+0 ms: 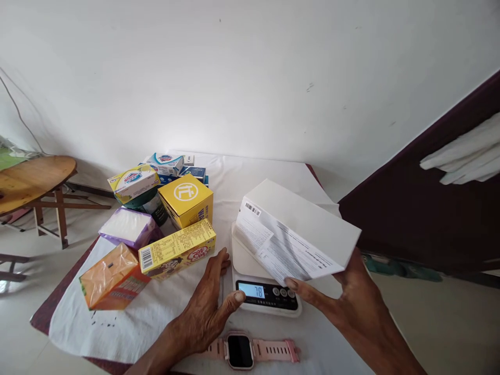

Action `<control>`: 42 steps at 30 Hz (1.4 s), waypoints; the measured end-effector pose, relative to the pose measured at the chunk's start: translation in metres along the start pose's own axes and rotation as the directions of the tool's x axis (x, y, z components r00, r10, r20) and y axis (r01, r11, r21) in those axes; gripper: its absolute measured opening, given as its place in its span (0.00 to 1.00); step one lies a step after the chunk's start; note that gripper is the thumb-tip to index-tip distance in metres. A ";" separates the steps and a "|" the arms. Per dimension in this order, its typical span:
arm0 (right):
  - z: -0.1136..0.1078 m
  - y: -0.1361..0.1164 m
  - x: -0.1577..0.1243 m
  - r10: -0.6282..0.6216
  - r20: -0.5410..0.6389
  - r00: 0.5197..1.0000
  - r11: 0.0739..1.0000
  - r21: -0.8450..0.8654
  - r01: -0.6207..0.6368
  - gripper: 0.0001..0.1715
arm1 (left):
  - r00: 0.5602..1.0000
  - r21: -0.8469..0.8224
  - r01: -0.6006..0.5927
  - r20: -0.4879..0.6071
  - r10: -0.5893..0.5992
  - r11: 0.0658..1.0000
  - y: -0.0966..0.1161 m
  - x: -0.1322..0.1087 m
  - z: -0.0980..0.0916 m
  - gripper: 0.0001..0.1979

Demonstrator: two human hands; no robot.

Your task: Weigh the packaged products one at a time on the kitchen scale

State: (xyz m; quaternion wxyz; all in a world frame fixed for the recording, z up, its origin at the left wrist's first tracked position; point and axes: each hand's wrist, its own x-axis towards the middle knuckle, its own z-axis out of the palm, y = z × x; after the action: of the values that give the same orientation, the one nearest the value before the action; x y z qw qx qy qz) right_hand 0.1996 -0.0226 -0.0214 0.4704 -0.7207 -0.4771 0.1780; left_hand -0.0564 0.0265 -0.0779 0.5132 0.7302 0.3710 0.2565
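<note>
A white box [300, 224] with printed text and a barcode is tilted over the kitchen scale [242, 255]. My right hand [347, 297] grips its near right end, thumb on the printed side; whether the box rests on the scale's plate I cannot tell. The scale's lit display [251, 290] seems to read 78. My left hand [207, 307] is open beside the scale's left edge, fingers spread and thumb near the display. Just beyond its fingertips lies a yellow carton [179, 250] with a barcode. Below the scale lies a pink smartwatch [239, 351].
To the left are an orange tissue pack [113, 278], a purple-edged pack [127, 226], a yellow box [186, 200] and several soap boxes [134, 182]. A white cloth [74, 323] covers the table. A round wooden table [35, 177] stands further left, a white wall behind.
</note>
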 end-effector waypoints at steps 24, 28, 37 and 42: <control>0.021 -0.059 0.063 -0.101 -0.187 0.977 0.985 -0.160 0.071 0.38 | 0.999 -0.072 -0.025 -0.022 0.024 0.997 -0.009 -0.001 0.003 0.40; 0.064 -0.078 0.123 -0.078 -0.188 0.979 0.997 -0.023 0.075 0.38 | 0.997 -0.083 -0.056 -0.063 0.051 0.995 -0.016 0.000 0.007 0.42; 0.197 -0.080 0.201 0.070 -0.160 0.985 0.971 -0.216 -0.104 0.34 | 0.998 -0.145 -0.048 -0.050 0.041 0.988 -0.018 0.008 0.007 0.48; 0.216 -0.076 0.198 0.058 -0.067 0.996 0.983 -0.172 -0.069 0.39 | 1.000 -0.131 -0.025 -0.020 0.023 0.991 -0.013 0.005 0.003 0.48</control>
State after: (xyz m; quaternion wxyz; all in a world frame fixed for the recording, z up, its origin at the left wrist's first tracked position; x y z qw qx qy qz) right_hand 0.1031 0.2646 -0.0254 0.4143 -0.7789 -0.4530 0.1284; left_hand -0.0543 0.0316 -0.0912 0.5536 0.6970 0.3490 0.2931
